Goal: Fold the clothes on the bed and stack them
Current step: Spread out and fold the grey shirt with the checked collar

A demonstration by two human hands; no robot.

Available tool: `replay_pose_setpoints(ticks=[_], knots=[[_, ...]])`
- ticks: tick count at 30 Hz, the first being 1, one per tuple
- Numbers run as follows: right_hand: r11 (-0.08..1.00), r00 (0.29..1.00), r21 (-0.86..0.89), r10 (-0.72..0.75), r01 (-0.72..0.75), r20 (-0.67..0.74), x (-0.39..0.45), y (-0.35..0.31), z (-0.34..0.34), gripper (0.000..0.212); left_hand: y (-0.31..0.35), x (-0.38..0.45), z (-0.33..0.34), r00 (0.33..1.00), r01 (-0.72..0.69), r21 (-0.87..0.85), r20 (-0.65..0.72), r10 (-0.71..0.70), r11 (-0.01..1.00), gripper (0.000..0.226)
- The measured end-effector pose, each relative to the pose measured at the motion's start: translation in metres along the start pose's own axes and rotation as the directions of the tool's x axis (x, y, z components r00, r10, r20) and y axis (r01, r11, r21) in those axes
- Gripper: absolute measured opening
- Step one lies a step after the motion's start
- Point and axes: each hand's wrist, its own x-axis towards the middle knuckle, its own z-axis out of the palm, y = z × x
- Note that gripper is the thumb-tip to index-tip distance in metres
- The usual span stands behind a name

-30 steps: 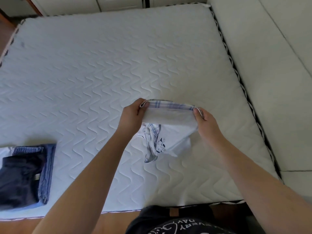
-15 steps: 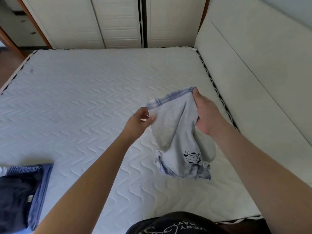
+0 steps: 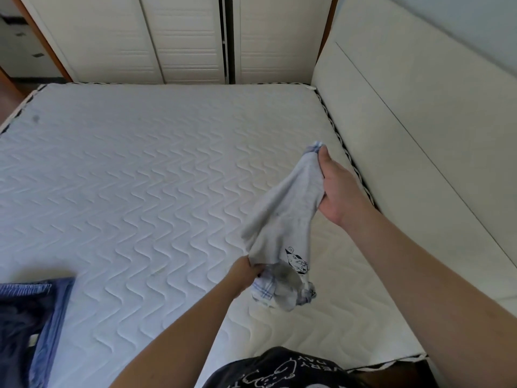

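Near left, the folded stack (image 3: 26,323) is already sitting on the bed (image 3: 145,169). Left hand (image 3: 244,273) is pinching the grey garment's (image 3: 282,219) lower end, right hand (image 3: 340,189) gripping its top, lifted above the mattress — folding apparently unfinished.

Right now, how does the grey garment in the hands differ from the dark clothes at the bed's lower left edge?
The grey garment is pale with plaid trim and a small cartoon print; the dark clothes are navy and blue. The grey garment hangs unfolded above the mattress, gripped by the right hand at the top and the left hand lower down; the dark clothes lie flat and stacked, untouched. Both are fabric items.
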Motion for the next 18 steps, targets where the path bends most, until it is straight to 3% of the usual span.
replay_pose_setpoints(ticks=[2, 6, 10, 13, 15, 18], knots=[[1.000, 1.000, -0.024, -0.008, 0.008, -0.026, 0.001, 0.003, -0.007, 0.035, 0.012, -0.002, -0.018, 0.997, -0.064, 0.006, -0.032, 0.065, 0.998, 0.014], [0.977, 0.995, -0.211, -0.041, 0.021, -0.091, 0.004, 0.008, -0.028, 0.039, 0.053, -0.018, -0.058, 0.984, -0.163, 0.029, -0.066, 0.165, 0.986, 0.037], [0.922, 0.996, -0.386, -0.001, -0.035, -0.093, 0.012, 0.020, -0.043, 0.051, 0.101, -0.044, -0.080, 0.950, -0.295, -0.184, -0.161, 0.267, 0.938, 0.034], [0.770, 0.989, -0.633, -0.022, -0.077, -0.147, 0.006, 0.036, -0.038, 0.068, 0.132, -0.054, -0.088, 0.942, -0.298, -0.324, -0.250, 0.222, 0.898, 0.045], [0.725, 0.996, -0.689, -0.071, 0.013, -0.055, -0.007, 0.049, -0.027, 0.066, 0.150, -0.059, -0.091, 0.955, -0.266, -0.448, -0.241, 0.171, 0.854, 0.054], [0.872, 0.975, -0.484, 0.038, 0.074, 0.218, -0.024, 0.067, -0.011, 0.034, 0.169, -0.059, -0.094, 0.956, -0.256, -0.536, -0.265, 0.128, 0.804, 0.049]])
